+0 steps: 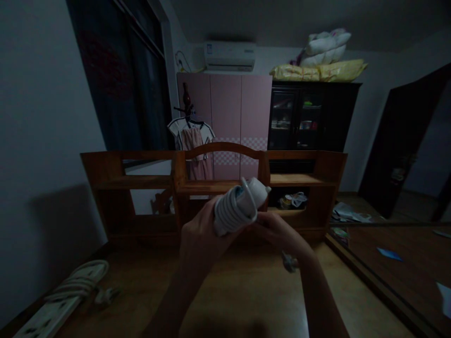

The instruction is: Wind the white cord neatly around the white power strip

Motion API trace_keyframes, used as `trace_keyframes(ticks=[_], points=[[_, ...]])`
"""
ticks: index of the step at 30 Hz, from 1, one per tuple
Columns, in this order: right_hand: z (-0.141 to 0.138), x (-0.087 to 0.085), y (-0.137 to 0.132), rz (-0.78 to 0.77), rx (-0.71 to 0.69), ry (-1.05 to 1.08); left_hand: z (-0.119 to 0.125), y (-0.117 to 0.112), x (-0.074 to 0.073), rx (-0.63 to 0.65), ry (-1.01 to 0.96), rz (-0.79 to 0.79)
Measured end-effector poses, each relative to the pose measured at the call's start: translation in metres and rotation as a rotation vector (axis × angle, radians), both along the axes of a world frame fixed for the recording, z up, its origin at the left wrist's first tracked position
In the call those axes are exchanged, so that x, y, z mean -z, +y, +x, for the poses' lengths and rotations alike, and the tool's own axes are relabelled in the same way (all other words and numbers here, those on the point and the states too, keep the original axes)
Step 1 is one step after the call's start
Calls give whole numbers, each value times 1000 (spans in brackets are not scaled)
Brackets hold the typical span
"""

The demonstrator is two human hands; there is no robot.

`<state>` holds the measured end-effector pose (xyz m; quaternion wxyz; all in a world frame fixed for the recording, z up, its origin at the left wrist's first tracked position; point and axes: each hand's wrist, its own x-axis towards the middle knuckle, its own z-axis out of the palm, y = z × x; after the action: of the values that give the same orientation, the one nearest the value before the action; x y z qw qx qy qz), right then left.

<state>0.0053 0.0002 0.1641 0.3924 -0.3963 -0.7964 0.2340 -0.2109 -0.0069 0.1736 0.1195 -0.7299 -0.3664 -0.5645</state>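
My left hand [199, 232] is wrapped round a white device with a cord wound about it, held up over the wooden surface. The device's rounded white end [259, 191] points up and to the right; its kind cannot be made out. Several turns of the thick white cord [229, 211] lie side by side round its body. My right hand [278, 230] is closed at the lower right of the coil, its fingertips pinching the cord close to the device. A pale plug [289, 262] hangs below, beside my right wrist, slightly blurred.
A white power strip [52, 310] with its cord wrapped round it lies at the left by the wall. Ahead stands a wooden shelf unit [221, 188]. A raised wooden edge [366, 281] runs along the right, with papers [389, 254] on the floor beyond.
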Motion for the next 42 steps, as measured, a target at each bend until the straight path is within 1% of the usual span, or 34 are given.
trace_keyframes(ticks=[1, 3, 5, 7, 9, 12, 15, 17, 19, 23, 26, 30, 34, 38, 42], points=[[-2, 1, 1, 12, 39, -40, -2, 3, -1, -48, -31, -25], [-7, 2, 3, 50, 133, -94, -5, 10, -4, -99, -99, -93], [-12, 3, 2, 119, 222, -135, -7, 15, -6, -101, -165, -168], [-17, 1, 0, 198, 293, -165, -7, 19, -7, -56, -233, -244], [-20, -2, -4, 258, 333, -178, -7, 23, -7, 32, -322, -307], [-22, -7, -8, 321, 366, -169, -10, 33, -4, 198, -518, -421], [-21, -10, -11, 365, 381, -157, -14, 43, 0, 422, -710, -604], [-21, -11, -13, 381, 393, -151, -16, 47, 3, 549, -789, -685], [-20, -12, -13, 386, 405, -145, -16, 48, 4, 618, -831, -712], [-14, -13, -13, 384, 430, -131, -14, 51, 8, 700, -839, -744], [-8, -16, -15, 396, 456, -122, -11, 53, 11, 736, -820, -775], [-5, -18, -21, 443, 459, -132, -7, 52, 11, 720, -809, -794], [-13, -21, -32, 484, 422, -191, -3, 50, 12, 705, -792, -811], [-22, -24, -43, 520, 418, -270, 0, 51, 17, 700, -781, -817], [-23, -27, -50, 535, 416, -295, 8, 50, 23, 680, -706, -839]])
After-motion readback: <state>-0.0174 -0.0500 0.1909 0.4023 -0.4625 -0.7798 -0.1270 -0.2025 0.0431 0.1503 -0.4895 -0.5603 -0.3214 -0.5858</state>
